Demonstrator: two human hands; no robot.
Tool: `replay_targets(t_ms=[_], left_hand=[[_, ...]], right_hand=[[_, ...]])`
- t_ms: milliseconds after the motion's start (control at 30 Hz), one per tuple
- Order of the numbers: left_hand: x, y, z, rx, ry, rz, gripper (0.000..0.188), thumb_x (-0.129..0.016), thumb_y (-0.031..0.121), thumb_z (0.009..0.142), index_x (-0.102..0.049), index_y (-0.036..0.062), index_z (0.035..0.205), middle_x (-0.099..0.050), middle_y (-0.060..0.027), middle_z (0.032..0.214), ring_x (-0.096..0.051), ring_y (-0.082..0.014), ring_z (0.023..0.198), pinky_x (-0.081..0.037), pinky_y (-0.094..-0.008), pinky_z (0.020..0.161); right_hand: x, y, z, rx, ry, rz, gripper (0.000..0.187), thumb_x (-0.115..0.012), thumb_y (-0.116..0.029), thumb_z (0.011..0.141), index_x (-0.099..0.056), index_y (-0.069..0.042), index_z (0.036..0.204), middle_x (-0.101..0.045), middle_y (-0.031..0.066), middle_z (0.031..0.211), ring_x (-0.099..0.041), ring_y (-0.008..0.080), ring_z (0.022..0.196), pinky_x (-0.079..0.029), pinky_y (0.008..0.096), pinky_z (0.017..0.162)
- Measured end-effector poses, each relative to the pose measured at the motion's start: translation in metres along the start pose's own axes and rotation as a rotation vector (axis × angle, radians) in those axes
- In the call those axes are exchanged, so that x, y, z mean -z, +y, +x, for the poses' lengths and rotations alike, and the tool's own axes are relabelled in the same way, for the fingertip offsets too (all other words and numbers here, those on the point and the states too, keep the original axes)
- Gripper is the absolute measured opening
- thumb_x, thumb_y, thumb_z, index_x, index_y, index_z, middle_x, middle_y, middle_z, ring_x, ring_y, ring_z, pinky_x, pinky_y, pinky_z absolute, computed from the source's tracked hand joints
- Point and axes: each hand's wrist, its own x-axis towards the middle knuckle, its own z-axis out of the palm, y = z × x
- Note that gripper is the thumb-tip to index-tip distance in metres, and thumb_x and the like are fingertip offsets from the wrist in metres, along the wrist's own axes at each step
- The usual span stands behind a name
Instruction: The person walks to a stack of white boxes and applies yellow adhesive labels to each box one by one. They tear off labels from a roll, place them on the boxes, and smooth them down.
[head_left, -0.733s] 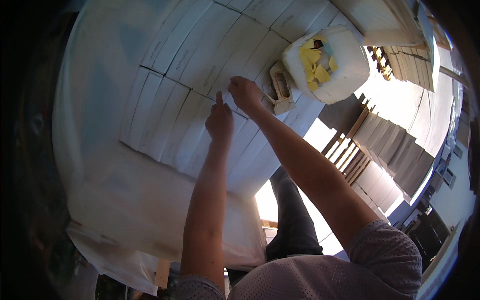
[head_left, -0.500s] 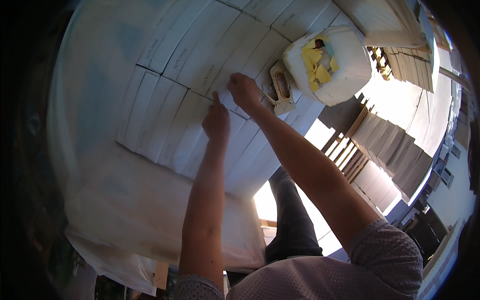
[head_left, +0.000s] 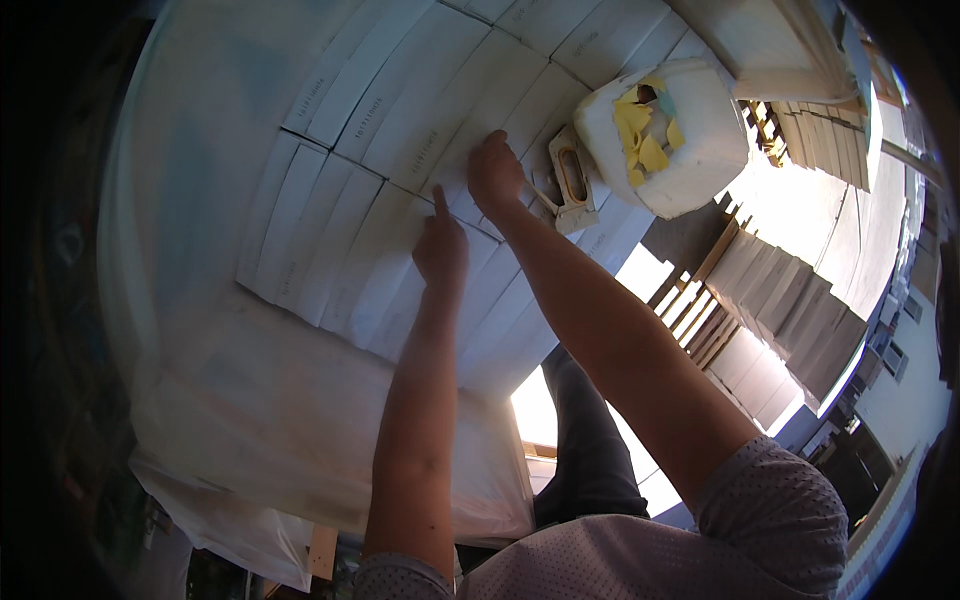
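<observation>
White cartons [head_left: 420, 120] in close rows, with dark print on their faces, lie under both hands. My left hand [head_left: 441, 248] rests on the cartons with its index finger stretched out near a seam and the other fingers curled; nothing shows in it. Just to its upper right, my right hand [head_left: 496, 176] is closed low over a carton, its fingertips pressed together. Whatever it pinches, if anything, is hidden. Close by on the right lies a pale hand tool [head_left: 574, 180] with an oblong handle opening, resembling a staple gun; neither hand holds it.
A cut-open white plastic jug [head_left: 690, 165] holding yellow scraps [head_left: 650, 150] stands right of the tool. Cloudy plastic sheeting [head_left: 290, 400] covers the left and near sides. Stacked flat boards [head_left: 785, 300] on wooden pallets stand on the floor at right.
My right hand has shifted slightly up and right relative to the cartons, its fingers more tucked. My left hand keeps its pointing pose. The whole view has shifted a little.
</observation>
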Motion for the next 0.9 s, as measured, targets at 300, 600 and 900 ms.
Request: replay_targets(t_ms=[300, 600, 900], left_hand=[[-0.013, -0.015, -0.064, 0.071, -0.077, -0.316, 0.047, -0.049, 0.026, 0.098, -0.043, 0.0092, 0.141, -0.069, -0.0165, 0.095, -0.068, -0.0368, 0.088, -0.055, -0.0463, 0.077], [0.032, -0.022, -0.166, 0.864, -0.724, -1.704, 0.043, -0.046, 0.035, 0.101, -0.055, -0.0008, 0.122, -0.065, -0.0160, 0.077, -0.057, -0.0263, 0.055, -0.045, -0.0386, 0.052], [0.089, -0.001, -0.234, 0.477, -0.774, -1.480, 0.046, -0.038, 0.042, 0.104, -0.063, 0.0042, 0.109, -0.065, -0.0116, 0.091, -0.064, -0.0237, 0.071, -0.051, -0.0368, 0.061]], right_hand=[[-0.002, 0.009, -0.004, 0.112, -0.137, 0.684, 0.052, -0.061, -0.026, 0.086, -0.056, 0.003, 0.129, -0.070, 0.0193, 0.101, -0.068, 0.0299, 0.095, -0.053, 0.0404, 0.082], [0.062, 0.091, -0.158, 0.341, -0.491, 0.366, 0.032, -0.068, -0.025, 0.085, -0.068, -0.003, 0.108, -0.072, 0.0108, 0.092, -0.069, 0.0230, 0.083, -0.053, 0.0349, 0.077], [0.140, 0.120, -0.272, 0.150, -0.733, 0.488, 0.026, -0.072, -0.015, 0.086, -0.063, 0.000, 0.106, -0.064, 0.0080, 0.090, -0.067, 0.0159, 0.058, -0.052, 0.0293, 0.049]])
